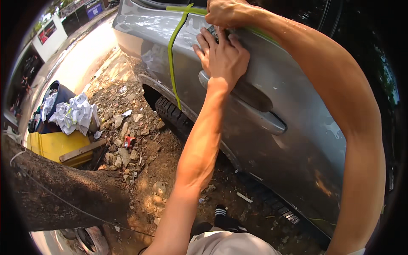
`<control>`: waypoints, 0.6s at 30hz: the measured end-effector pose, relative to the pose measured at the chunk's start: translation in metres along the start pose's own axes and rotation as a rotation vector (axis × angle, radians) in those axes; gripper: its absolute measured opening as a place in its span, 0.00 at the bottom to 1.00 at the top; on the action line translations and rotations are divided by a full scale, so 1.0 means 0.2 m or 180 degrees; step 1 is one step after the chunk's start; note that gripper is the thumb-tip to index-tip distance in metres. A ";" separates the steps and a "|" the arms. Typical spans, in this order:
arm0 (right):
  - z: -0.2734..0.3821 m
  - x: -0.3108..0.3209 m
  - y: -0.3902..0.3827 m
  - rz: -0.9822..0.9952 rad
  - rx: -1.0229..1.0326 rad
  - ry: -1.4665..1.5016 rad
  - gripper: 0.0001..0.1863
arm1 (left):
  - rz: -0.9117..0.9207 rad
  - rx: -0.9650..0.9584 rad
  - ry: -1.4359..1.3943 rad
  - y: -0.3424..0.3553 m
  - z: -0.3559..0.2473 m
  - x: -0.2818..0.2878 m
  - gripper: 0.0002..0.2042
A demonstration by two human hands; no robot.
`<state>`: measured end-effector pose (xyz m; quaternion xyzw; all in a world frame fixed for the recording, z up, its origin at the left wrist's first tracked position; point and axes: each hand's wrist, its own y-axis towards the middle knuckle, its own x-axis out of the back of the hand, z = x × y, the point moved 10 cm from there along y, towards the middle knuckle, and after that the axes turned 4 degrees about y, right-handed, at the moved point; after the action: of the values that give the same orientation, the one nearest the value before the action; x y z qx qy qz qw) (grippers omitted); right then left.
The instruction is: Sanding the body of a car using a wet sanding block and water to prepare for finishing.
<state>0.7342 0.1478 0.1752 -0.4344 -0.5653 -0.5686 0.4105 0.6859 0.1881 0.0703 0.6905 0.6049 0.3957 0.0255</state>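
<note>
A grey car door [238, 146] fills the right side, with wet patches and a recessed handle [272, 123]. My left hand [225, 61] rests on the upper door just above the handle, fingers stretched out and slightly spread. A small dark patch shows between its fingertips; I cannot tell what it is. Just beyond, my right hand [227, 12] is closed in a fist at the window's lower edge; its fingertips are hidden. Yellow-green tape [171, 55] runs down the door's seam and along the window edge, partly behind my right forearm.
A rear tyre [172, 112] sits under the wheel arch. Stones and litter cover the dirt ground [144, 170]. At left stand a dark bin with crumpled paper [76, 112], a yellow container [55, 146] and a thick tree trunk [72, 191]. An old tyre [91, 242] lies lower left.
</note>
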 end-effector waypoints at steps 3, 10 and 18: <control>-0.05 0.01 -0.03 -0.0150 -0.0366 0.0308 0.16 | -0.0290 0.0084 0.0033 -0.17 -0.09 -0.14 0.34; -0.15 0.21 -0.13 -0.0449 -0.0054 0.0496 0.14 | -0.0153 0.0357 -0.0050 -0.06 -0.01 -0.15 0.34; -0.01 0.53 -1.20 -0.0458 0.1825 -0.0610 0.05 | -0.0108 0.0394 0.0485 0.32 0.32 -0.09 0.35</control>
<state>0.4734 0.1533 0.2072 -0.3113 -0.7680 -0.3700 0.4198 0.7756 0.1848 0.0490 0.6484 0.6399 0.4086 -0.0567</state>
